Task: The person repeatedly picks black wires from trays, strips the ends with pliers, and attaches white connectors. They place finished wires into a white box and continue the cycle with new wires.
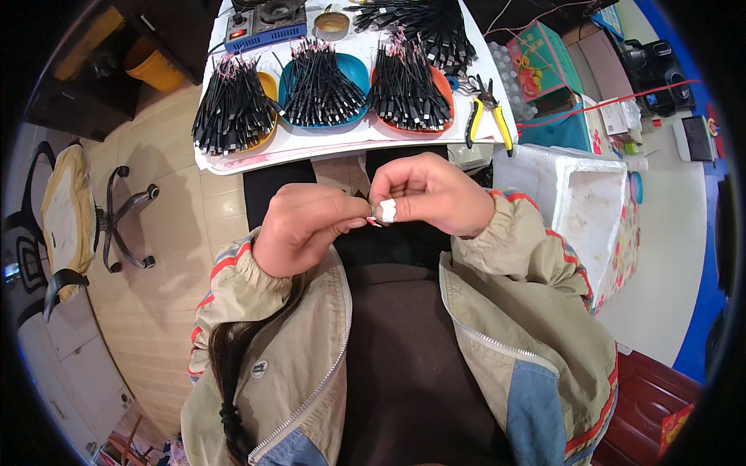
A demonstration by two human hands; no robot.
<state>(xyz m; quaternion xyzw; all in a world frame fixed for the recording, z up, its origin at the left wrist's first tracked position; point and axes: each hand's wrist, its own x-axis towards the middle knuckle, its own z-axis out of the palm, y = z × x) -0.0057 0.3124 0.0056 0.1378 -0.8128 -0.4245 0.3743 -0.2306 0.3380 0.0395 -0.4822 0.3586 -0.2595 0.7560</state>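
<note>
My left hand (299, 225) and my right hand (435, 194) meet in front of my lap, just off the table's near edge. Both are closed in a pinch, fingertips almost touching. A tiny red and white bit, like thin wire ends (374, 222), shows between them; the rest is hidden by the fingers or lost against dark clothing. White tape (388, 210) wraps my right thumb. Beyond the hands, black cables (229, 109) with pinkish wire ends lie bundled in a yellow tray (270, 84), a teal tray (360, 71) and an orange tray (448, 92).
On the white table (233, 161) are yellow-handled pliers (488, 116), a blue-sided device (266, 31), a small round tin (332, 26) and another cable pile (439, 35). A white foam box (536, 175) stands at the right. An office chair (74, 206) is on the left.
</note>
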